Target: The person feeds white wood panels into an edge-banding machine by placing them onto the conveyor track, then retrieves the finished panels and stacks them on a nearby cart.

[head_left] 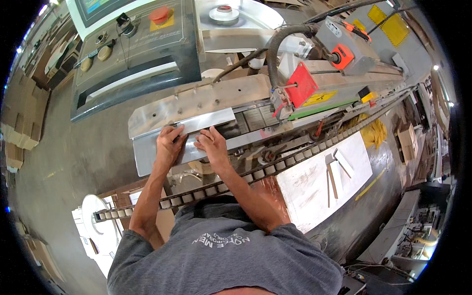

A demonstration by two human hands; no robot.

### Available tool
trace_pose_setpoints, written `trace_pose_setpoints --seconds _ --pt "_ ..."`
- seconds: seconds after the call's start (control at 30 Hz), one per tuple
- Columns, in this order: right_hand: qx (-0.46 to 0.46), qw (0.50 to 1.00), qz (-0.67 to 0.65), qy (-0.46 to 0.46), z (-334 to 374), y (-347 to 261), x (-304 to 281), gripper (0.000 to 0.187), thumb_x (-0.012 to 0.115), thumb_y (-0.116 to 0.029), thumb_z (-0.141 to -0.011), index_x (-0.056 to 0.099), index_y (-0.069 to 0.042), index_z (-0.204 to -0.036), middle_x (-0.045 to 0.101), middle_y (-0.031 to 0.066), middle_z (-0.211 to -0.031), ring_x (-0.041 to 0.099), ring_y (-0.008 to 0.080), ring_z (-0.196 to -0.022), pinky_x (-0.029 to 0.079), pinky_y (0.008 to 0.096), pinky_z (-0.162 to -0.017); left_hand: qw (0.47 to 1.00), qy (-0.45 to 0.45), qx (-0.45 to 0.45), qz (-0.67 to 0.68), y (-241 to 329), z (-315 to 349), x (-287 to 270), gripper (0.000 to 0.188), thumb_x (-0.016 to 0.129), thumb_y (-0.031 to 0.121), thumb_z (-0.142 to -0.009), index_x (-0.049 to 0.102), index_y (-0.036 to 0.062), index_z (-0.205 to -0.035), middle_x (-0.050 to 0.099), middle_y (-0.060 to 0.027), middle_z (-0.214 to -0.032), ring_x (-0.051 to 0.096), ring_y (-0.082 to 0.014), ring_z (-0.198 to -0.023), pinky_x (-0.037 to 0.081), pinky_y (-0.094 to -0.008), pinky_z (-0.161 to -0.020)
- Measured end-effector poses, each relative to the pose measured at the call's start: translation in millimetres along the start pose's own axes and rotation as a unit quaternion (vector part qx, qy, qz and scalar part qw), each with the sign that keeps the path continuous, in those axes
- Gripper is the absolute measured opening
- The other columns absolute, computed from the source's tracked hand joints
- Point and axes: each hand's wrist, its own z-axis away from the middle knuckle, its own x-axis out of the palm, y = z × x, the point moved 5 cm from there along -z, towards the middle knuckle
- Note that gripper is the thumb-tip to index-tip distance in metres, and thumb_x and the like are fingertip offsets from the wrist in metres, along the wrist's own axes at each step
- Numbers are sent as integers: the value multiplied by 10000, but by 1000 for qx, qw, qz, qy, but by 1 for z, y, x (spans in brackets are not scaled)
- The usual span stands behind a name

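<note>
A shiny silver metal strip (209, 119) lies along the machine's flat bed, its right end beside a dark slot. My left hand (169, 142) is closed, with bent fingers at the strip's near edge toward its left part. To its right, my right hand (211, 144) is bent in a pinch, fingertips up against the same near edge. Under both hands is a smooth grey metal plate (147, 155). What lies beneath the fingers is hidden. Behind the strip runs a worn metal plate (162, 109) with several bolt holes.
A control panel (140, 46) with a red button (160, 15) stands at the far left. A red-faced machine head (302, 84) sits right of the strip. Between me and the bed passes a roller chain (253, 175). Several strips (335, 179) lie on a white board (309, 206).
</note>
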Motion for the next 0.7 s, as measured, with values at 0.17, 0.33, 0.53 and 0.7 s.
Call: trace_pose_setpoints --seconds 0.17,0.33,0.53,0.7 --pt "-21 1000 12 -9 -5 -2 -6 668 600 -165 -984 240 163 -1441 454 296 -1383 598 269 -1151 574 359 -907 1000 -13 16 -11 3 -5 6 268 793 51 -750 736 20 -1010 663 -151 -875 639 -339 -822 523 -409 -726" --pt "-38 998 44 -9 -9 -10 -26 672 586 -185 -990 240 162 -1449 535 243 -1312 654 222 -967 551 314 -832 1000 -26 10 5 20 -13 19 256 783 50 -760 732 16 -1008 658 -154 -882 638 -347 -824 520 -407 -721" --pt "-75 995 72 1 -13 -46 -45 300 600 -187 -967 487 85 -1027 604 168 -1098 637 167 -927 571 301 -824 998 -54 -10 -7 36 -25 47 255 768 51 -772 725 12 -1021 643 -160 -873 624 -349 -817 510 -404 -730" --pt "-86 992 88 18 -22 -65 -77 215 599 -152 -974 477 -9 -869 599 107 -969 651 158 -938 594 301 -814 998 -66 -2 17 52 -37 78 235 762 54 -785 725 17 -1014 635 -150 -854 617 -336 -799 508 -396 -725"
